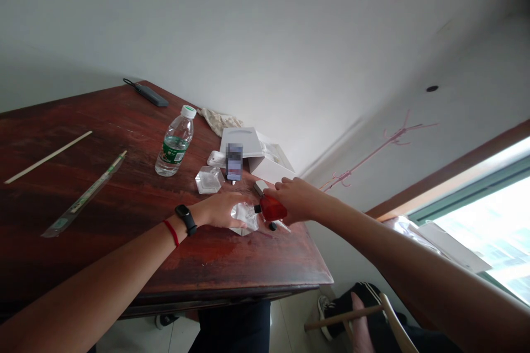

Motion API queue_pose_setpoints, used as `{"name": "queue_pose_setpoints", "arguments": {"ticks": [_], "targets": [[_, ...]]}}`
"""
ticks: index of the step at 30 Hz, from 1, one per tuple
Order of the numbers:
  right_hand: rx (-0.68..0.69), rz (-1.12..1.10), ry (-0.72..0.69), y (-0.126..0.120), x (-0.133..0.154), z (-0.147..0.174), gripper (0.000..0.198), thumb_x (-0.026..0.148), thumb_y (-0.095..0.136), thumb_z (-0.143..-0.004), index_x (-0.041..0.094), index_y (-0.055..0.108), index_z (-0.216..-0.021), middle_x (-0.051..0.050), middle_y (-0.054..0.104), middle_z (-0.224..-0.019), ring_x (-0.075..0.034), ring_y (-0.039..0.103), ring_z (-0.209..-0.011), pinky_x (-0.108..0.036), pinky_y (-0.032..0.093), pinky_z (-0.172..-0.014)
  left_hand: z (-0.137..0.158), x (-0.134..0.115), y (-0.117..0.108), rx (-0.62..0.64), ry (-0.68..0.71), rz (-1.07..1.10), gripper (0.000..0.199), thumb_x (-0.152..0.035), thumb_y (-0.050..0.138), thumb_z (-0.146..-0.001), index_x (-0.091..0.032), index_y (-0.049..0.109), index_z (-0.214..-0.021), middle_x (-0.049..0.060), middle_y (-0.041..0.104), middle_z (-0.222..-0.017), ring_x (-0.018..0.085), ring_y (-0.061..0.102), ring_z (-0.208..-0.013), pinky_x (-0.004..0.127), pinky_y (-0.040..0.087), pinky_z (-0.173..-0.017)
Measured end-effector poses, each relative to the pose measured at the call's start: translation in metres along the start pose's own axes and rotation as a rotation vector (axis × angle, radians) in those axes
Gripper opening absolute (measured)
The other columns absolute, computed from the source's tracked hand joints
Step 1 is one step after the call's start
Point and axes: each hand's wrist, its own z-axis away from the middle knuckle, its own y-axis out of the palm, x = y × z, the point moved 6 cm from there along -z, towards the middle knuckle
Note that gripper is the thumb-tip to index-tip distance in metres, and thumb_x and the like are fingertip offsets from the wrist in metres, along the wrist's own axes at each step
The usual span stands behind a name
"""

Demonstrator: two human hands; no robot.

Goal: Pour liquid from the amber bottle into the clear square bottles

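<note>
In my right hand (292, 196) is a small bottle of red liquid (274, 208), tipped on its side with its black neck pointing left. The neck meets the rim of a clear plastic cup (245, 218), which my left hand (221, 209) grips from the left side. Whether liquid is flowing cannot be made out. A small black cap (272, 226) lies just below the red bottle. Behind my left hand sits a second clear angular dish (209, 180). A phone (234, 164) stands upright beyond the hands.
A water bottle (174, 146) stands left of the phone. White boxes (271, 164) and a cloth (217, 120) are by the wall. On the left lie a wooden stick (47, 158) and wrapped chopsticks (89, 193). The table edge (290, 287) is near; another person's leg shows below right.
</note>
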Motion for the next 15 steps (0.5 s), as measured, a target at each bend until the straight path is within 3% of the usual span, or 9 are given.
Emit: {"name": "queue_pose_setpoints", "arguments": {"ticks": [15], "targets": [[0.018,0.042,0.012,-0.0088,0.0066,0.0007,0.066,0.039,0.087,-0.078,0.019,0.064,-0.137,-0.018,0.077,-0.117,-0.039,0.072,-0.112,-0.043,0.051,-0.087,0.0014,-0.0047,-0.0040,0.007,-0.012,0.018,0.074,-0.025,0.088,-0.084,-0.026,0.058,-0.151,0.012,0.066,-0.154,0.034,0.063,-0.142,0.046,0.044,-0.121]]}}
